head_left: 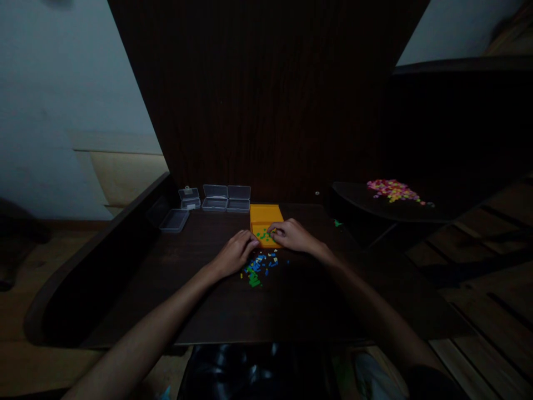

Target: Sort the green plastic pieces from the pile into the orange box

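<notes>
A rectangular yellow-orange plastic box (266,213) is resting mid-width on a dark brown wooden desk (291,311), its lid standing open on the far side. Small green pieces (259,235) are lying scattered inside it. The left hand (237,253) is resting at the box's near left corner, fingers bending close together (whether they are gripping anything cannot be told). The right hand (293,234) is extending over the box's right side, thumb and fingertips sitting close together above the green pieces; whether they are pinching one cannot be told. Just beside the box's near edge, a loose pile of small blue, green and white pieces (258,266) is lying on the desk. At the far left, two clear plastic cases (215,199) are standing with raised lids, with a smaller clear hinged case (190,200) and a shallow clear plastic tray (174,220) sitting farther left. At the far right, a dark curved-edge shelf (353,200) is carrying a pink, red and yellow heap (393,190).
</notes>
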{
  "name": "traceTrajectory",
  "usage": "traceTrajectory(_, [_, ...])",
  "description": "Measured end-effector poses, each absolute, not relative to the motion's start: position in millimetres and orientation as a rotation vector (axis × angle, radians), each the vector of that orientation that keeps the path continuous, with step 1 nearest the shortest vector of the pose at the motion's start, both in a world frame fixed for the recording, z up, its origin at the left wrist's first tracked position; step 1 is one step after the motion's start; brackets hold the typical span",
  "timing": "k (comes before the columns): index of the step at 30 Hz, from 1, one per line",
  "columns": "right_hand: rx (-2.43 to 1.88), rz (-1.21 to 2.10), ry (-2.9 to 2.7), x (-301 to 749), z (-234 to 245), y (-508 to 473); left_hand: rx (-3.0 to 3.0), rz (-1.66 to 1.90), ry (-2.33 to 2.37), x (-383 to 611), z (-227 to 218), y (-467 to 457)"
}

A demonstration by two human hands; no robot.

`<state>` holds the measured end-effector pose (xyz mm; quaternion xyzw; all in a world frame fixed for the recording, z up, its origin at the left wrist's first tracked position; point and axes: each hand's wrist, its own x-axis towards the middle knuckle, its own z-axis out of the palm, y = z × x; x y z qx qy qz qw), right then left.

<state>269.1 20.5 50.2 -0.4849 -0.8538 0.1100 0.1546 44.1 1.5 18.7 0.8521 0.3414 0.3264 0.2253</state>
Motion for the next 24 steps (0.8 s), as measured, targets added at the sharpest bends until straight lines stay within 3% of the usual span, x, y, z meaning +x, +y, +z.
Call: traceTrajectory(24, [-1.596, 0.198, -2.564, 259.3, 33.6, 30.7, 2.235, 0.933, 0.966, 45.4, 14.4, 2.6])
